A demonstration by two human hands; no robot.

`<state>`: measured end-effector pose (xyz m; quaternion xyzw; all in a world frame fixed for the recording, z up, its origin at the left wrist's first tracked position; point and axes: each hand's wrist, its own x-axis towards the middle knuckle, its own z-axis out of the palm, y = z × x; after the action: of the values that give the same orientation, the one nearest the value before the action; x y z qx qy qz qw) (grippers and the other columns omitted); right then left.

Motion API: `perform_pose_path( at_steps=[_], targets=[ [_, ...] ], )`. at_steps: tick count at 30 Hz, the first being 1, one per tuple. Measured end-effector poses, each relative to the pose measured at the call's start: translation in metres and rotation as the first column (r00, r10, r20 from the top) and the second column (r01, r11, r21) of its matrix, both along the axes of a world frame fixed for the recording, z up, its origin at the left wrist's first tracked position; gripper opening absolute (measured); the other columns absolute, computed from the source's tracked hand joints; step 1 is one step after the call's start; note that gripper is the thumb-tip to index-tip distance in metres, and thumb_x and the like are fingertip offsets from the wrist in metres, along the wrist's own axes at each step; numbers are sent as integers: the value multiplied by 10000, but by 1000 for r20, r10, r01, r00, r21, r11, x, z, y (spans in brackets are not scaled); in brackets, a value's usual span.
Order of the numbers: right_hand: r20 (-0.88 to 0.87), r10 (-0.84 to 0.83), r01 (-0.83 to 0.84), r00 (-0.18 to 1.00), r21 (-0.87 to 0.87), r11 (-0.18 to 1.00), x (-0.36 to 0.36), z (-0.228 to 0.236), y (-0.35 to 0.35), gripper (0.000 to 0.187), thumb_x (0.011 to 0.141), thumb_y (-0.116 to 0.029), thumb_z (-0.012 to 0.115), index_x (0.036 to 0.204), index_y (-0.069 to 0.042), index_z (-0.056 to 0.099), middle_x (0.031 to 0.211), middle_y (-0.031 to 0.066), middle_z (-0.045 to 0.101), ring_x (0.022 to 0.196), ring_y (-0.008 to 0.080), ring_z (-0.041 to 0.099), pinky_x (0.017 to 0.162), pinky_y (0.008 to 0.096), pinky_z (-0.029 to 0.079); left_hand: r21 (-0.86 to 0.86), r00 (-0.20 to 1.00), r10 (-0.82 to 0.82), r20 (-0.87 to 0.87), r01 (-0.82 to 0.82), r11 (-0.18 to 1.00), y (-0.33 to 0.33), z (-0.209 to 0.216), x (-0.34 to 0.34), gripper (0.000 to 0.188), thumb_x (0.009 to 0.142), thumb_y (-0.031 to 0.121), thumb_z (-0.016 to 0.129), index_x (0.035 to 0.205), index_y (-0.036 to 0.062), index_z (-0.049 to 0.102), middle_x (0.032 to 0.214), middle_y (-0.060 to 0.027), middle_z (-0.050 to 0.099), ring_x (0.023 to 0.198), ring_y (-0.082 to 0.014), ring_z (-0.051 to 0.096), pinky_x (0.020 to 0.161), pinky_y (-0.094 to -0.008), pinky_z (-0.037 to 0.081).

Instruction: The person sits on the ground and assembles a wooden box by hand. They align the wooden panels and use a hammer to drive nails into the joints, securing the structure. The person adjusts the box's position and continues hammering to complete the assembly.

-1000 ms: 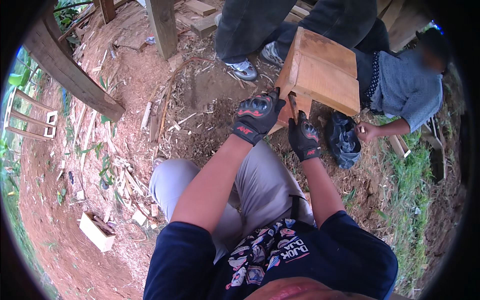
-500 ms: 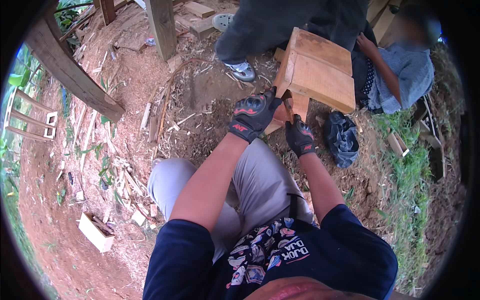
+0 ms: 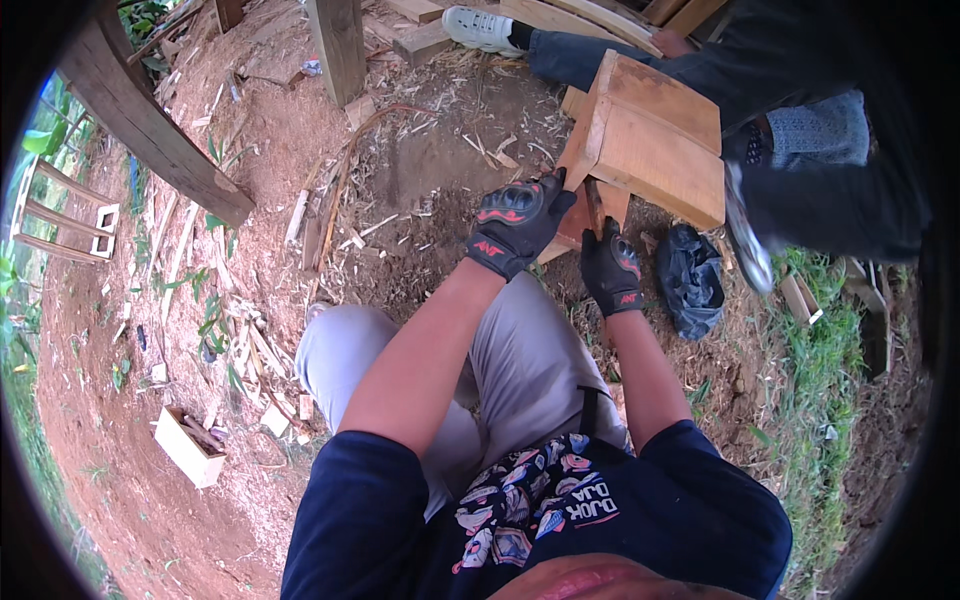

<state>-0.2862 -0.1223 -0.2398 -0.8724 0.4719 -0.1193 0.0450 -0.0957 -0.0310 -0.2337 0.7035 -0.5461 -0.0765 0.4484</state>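
Observation:
A wooden piece of joined planks [image 3: 655,140], like a small stool or box, stands tilted in front of me. My left hand [image 3: 518,222], in a black glove with red marks, is closed at its near left edge, by the lower corner of the side board. My right hand [image 3: 611,268], gloved alike, is closed round a narrow dark brown stick-like tool [image 3: 596,203]. The tool points up under the plank top, beside an orange-brown inner board [image 3: 613,203]. Its far end is hidden beneath the planks, so its exact kind does not show.
A black plastic bag [image 3: 688,282] lies right of my right hand. Another person's leg and shoe [image 3: 748,235] are just beyond it; their other shoe [image 3: 480,30] is at the far side. Wooden posts [image 3: 338,50], a small wooden box [image 3: 188,447] and shavings lie left.
The other person has stepped astride, one foot now right of the wooden piece. A seated person at the right is now mostly covered. My hands stay at the wooden piece with little movement.

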Motion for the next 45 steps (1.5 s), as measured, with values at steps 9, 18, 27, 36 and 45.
perform_pose_path(
  at_steps=[9, 18, 27, 36, 45],
  targets=[
    [-82, 8, -9, 997, -18, 1000, -5, -18, -9, 301, 1047, -316, 578, 1133, -28, 587, 958, 271, 744, 907, 471, 732, 810, 594, 563, -75, 996, 70, 54, -66, 995, 3, 1, -6, 426, 1061, 414, 574, 1321, 101, 700, 963, -180, 766, 864, -401, 733, 749, -530, 574],
    [-65, -5, 4, 998, -22, 1000, -10, -29, -16, 301, 1046, -311, 582, 1145, -27, 574, 947, 269, 746, 882, 470, 735, 790, 588, 568, -100, 995, 21, -96, -31, 995, 6, 6, -8, 363, 1055, 389, 590, 1280, 128, 706, 964, -190, 753, 865, -416, 726, 733, -533, 566],
    [-56, -25, 24, 998, -19, 1000, -7, -49, -10, 319, 1050, -330, 576, 1162, -32, 581, 956, 282, 743, 903, 483, 728, 782, 592, 564, -99, 994, -60, -93, 51, 994, 3, 6, -3, 402, 1067, 404, 557, 1318, 122, 694, 1028, -212, 751, 915, -435, 719, 792, -540, 565],
    [-24, -61, 62, 998, 12, 998, -9, -36, -5, 304, 1054, -321, 567, 1163, -38, 577, 922, 257, 743, 867, 460, 739, 770, 565, 577, 5, 993, -42, -115, 42, 999, 3, 9, -4, 496, 1073, 464, 524, 1430, 144, 649, 1077, -224, 754, 967, -452, 720, 832, -558, 568],
    [20, -51, 50, 999, 57, 997, -37, -12, 4, 350, 1045, -366, 562, 1174, -45, 610, 1011, 283, 743, 917, 502, 716, 799, 593, 560, 93, 993, -15, -120, 26, 995, 11, 19, -2, 506, 1079, 505, 513, 1429, 169, 654, 1097, -213, 755, 1022, -446, 710, 874, -564, 550]
  ],
)
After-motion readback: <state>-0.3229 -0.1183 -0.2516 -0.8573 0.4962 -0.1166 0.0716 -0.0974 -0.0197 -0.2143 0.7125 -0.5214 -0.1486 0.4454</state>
